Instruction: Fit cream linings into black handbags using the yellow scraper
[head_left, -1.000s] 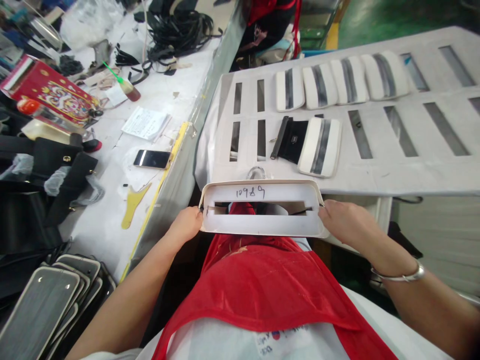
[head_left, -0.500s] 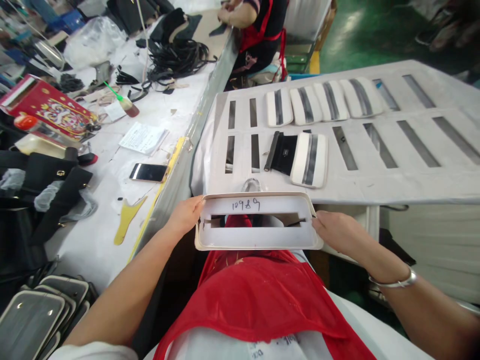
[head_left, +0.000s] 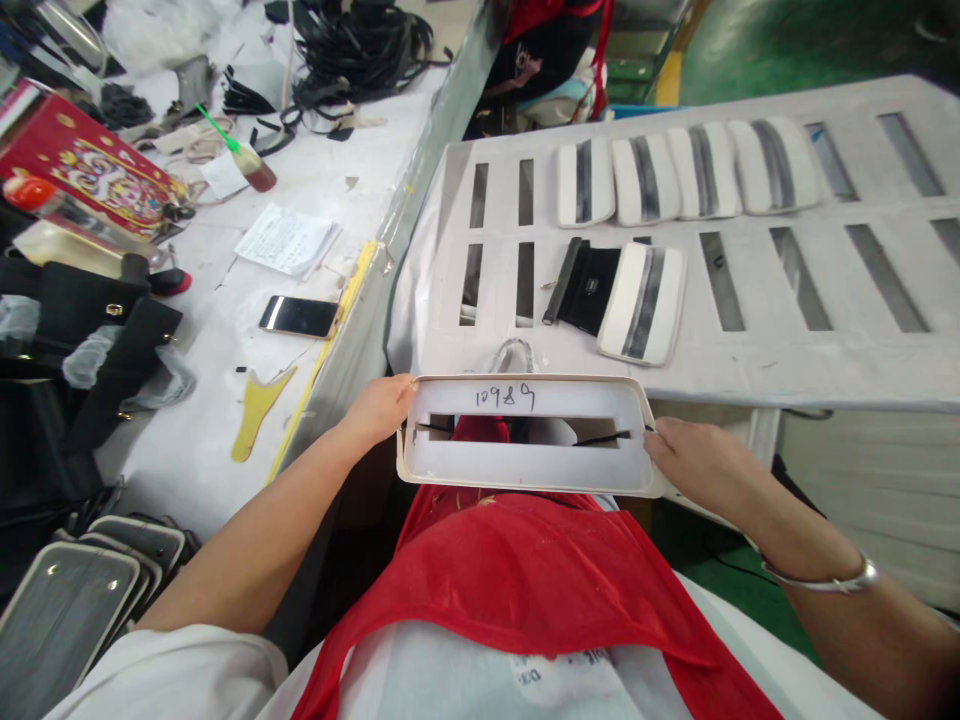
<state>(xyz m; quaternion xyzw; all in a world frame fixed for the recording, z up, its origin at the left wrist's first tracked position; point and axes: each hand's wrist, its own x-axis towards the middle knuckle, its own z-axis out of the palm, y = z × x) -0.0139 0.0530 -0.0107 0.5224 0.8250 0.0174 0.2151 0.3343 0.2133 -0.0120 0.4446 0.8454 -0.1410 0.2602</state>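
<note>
Between my hands, in front of the red apron (head_left: 517, 560), is a white slotted frame (head_left: 517, 470) with handwriting along its upper strip. Its rim has rounded corners, and a long opening runs across the middle with a thin black strip showing at each end. My left hand (head_left: 381, 410) grips the left end, fingers mostly hidden behind the rim. Closed on the right end is my right hand (head_left: 686, 455), a bangle on that wrist. Past the frame, a black piece with a rolled edge (head_left: 589, 287) lies partly under a white panel with a dark stripe (head_left: 643, 305).
A slotted white board (head_left: 795, 360) stands ahead, with several striped white panels (head_left: 585, 180) in its far row. On the left table lie a phone (head_left: 298, 316), a yellow template (head_left: 259, 410), paper (head_left: 285, 240) and a green-tipped bottle (head_left: 244, 160). Dark panels (head_left: 67, 610) are stacked lower left.
My view has tilted downward, so the tables sit higher and the co-worker's arms are out of sight. Both hands still hold the frame, which appears slightly farther right.
</note>
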